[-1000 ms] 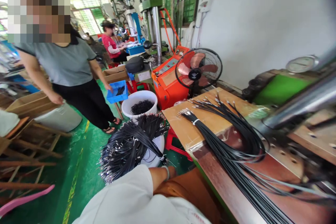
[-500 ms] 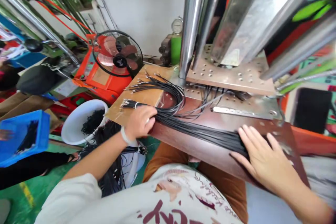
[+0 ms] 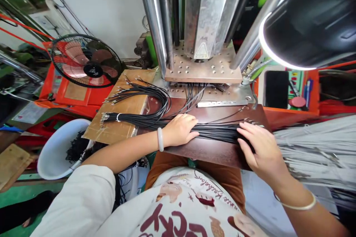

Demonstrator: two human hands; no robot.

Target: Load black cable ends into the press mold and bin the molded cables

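Observation:
A long bundle of black cables (image 3: 219,131) runs across the brown work surface (image 3: 207,152) in front of me. My left hand (image 3: 180,129) is closed over the middle of the bundle, its fingers curled round the cables. At the right end of the same bundle, my right hand (image 3: 260,146) rests with thumb and fingers apart, touching the cables; some tips poke out past its fingers. A white tie (image 3: 118,117) binds the bundle near its left end. Behind it, a second group of black cables (image 3: 158,98) curves round on the cardboard.
A metal press plate (image 3: 204,76) stands behind the cables, between steel columns. Cardboard (image 3: 111,133) covers the left end. A fan (image 3: 89,63) and a white tub (image 3: 55,155) are to the left. On the right are a lamp (image 3: 308,22), a phone (image 3: 276,89) and grey cables (image 3: 319,144).
My left hand has slid right along the bundle, from near the tie to the middle. My right hand has drawn back to the cable ends, fingers less flat. The view has turned right.

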